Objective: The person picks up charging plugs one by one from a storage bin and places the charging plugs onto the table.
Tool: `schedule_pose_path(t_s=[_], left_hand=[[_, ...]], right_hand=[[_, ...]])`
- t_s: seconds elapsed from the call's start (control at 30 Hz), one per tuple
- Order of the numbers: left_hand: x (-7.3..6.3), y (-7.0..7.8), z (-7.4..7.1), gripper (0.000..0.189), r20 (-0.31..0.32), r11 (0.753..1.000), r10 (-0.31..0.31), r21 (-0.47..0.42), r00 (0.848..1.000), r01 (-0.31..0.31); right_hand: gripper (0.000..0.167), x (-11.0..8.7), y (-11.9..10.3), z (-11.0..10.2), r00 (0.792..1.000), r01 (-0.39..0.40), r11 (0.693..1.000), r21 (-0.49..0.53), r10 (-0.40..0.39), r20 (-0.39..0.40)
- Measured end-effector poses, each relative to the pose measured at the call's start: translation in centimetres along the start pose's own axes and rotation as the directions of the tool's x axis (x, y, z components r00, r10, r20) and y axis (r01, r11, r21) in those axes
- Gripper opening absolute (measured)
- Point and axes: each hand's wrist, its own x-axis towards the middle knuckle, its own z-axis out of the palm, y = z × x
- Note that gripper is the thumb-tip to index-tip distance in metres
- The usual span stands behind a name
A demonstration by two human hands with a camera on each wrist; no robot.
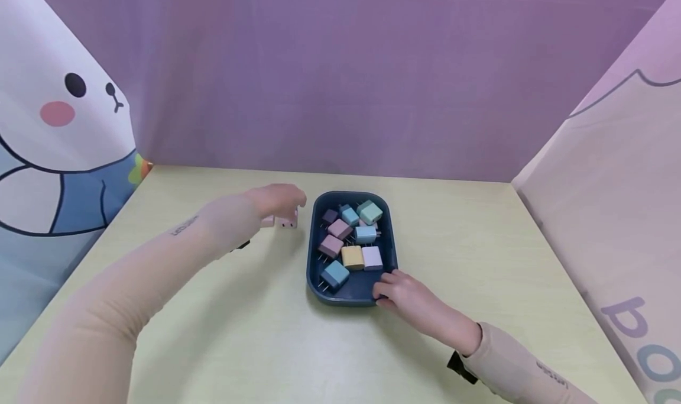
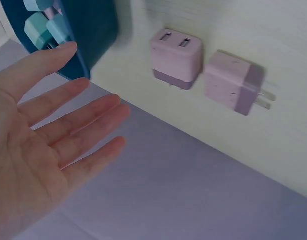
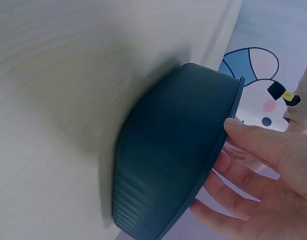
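My left hand [image 1: 281, 199], fingers spread, is over the table just left of a dark blue tray [image 1: 351, 301]. Below it two pink USB charger plugs lie on the table: one [image 2: 176, 57] shows its two ports, while the other [image 2: 233, 82] lies with its metal prongs pointing away from the hand. Nothing is between the left fingers. At the tray's near right corner, my right hand [image 1: 407, 297] pinches the rim, thumb on the outer side and fingers over the inside. Several charger plugs sit in the tray, among them a yellow one [image 1: 352, 257] and a mint green one [image 1: 369, 212].
The pale wooden table [image 1: 457, 238] ends at a purple cloth backdrop [image 1: 340, 84]. Printed cloth panels stand on both sides, the left [image 1: 32, 84] with a cartoon animal, the right [image 1: 612, 215] with letters.
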Motion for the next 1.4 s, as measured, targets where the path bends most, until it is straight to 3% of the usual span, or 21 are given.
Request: schedule_pose_path(t_s=[0.03, 0.2, 0.47, 0.63, 0.93, 1.17, 1.4], left_hand=[[0.5, 0.4, -0.1, 0.041, -0.015, 0.993, 0.039, 0.110, 0.999, -0.037], [1.4, 2.0, -0.2, 0.042, 0.046, 0.990, 0.034, 0.138, 0.998, -0.040], [1.6, 4.0, 0.1, 0.034, 0.075, 0.972, 0.081, 0.213, 0.994, -0.095], [1.6, 5.2, 0.2, 0.019, 0.094, 0.963, 0.118, 0.234, 0.989, -0.137], [2.1, 6.9, 1.0, 0.021, 0.123, 0.966, 0.174, 0.173, 0.977, -0.193], [2.4, 8.1, 1.9, 0.014, 0.143, 0.955, 0.226, 0.164, 0.964, -0.248], [2.4, 8.8, 2.9, 0.004, 0.148, 0.976, 0.203, 0.045, 0.968, -0.212]], right_hand=[[0.009, 0.0, 0.0, 0.0, 1.000, 0.000, 1.000, 0.000, 0.000, 0.001], [0.008, 0.0, 0.0, 0.0, 1.000, -0.005, 1.000, -0.005, 0.005, 0.007], [0.009, 0.0, 0.2, 0.1, 1.000, -0.009, 1.000, -0.006, 0.009, 0.009], [0.009, 0.0, 0.2, 0.1, 1.000, -0.008, 1.000, -0.004, 0.008, 0.012], [0.009, 0.0, 0.2, 0.2, 1.000, 0.005, 1.000, -0.001, -0.005, -0.007], [0.009, 0.0, 0.1, 0.2, 1.000, 0.013, 1.000, -0.010, -0.013, -0.009], [0.009, 0.0, 0.2, 0.2, 1.000, 0.016, 1.000, -0.008, -0.016, -0.016]])
